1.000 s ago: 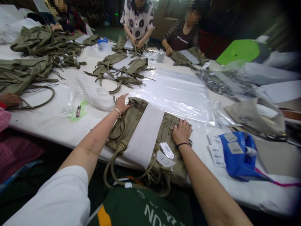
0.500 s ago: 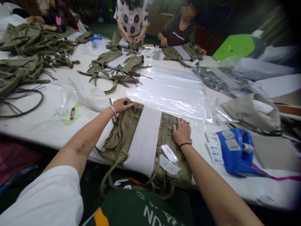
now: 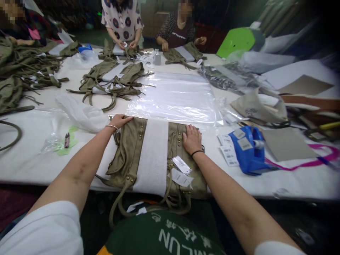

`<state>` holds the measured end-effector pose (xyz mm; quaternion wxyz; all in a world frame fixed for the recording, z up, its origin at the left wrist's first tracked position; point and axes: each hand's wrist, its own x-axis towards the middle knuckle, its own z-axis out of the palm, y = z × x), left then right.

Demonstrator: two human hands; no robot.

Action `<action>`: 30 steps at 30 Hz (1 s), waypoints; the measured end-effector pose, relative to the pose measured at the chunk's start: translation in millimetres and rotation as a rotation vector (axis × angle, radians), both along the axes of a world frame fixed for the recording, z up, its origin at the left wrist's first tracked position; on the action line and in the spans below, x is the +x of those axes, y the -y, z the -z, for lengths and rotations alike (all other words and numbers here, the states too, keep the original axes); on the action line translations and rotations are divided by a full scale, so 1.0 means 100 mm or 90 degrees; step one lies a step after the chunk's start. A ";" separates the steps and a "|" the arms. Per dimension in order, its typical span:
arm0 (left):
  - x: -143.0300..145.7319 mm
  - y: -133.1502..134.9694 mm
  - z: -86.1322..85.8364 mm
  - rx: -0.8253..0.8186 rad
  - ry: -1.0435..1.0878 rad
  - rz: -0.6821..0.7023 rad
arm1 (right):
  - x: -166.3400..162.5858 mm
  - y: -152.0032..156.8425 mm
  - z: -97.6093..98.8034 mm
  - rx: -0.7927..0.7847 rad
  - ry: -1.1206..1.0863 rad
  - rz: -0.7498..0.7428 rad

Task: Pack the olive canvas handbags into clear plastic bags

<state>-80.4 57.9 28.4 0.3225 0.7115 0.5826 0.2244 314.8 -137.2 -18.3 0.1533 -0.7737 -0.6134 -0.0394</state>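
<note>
An olive green handbag [image 3: 129, 148] lies flat in front of me at the table's near edge, a wide white paper band [image 3: 152, 156] around its middle. Its handles hang over the edge toward my body. White hang tags [image 3: 182, 177] rest on the bag's right half. At the far left corner, my left hand [image 3: 120, 121] is closed on the bag's edge, its fingertips partly hidden. My right hand [image 3: 192, 138] lies flat on the far right part of the bag, fingers stretched out.
Clear plastic bags [image 3: 175, 99] lie beyond the handbag. More olive bags [image 3: 111, 76] are piled behind and left. Small snips [image 3: 67, 140] sit at left. At right are a blue container [image 3: 245, 150], grey card [image 3: 288, 143] and a beige bag [image 3: 261, 106]. Co-workers [image 3: 122, 21] handle bags across the table.
My view has shifted to the right, so the scene sits further left. Both hands stay at the far corners of the handbag, which lies much as before.
</note>
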 end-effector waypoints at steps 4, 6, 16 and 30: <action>0.13 -0.11 -0.01 0.009 -0.116 -0.039 | 0.00 -0.02 0.02 0.013 -0.030 0.012; 0.17 -0.11 -0.03 0.018 -0.169 -0.073 | 0.00 -0.03 0.02 0.016 -0.038 0.021; 0.23 0.21 -0.09 0.002 -0.101 -0.060 | 0.09 0.02 -0.14 -0.018 -0.067 -0.027; 0.38 0.59 0.22 0.046 0.033 -0.076 | -0.22 -0.57 -1.12 -0.154 0.051 -0.116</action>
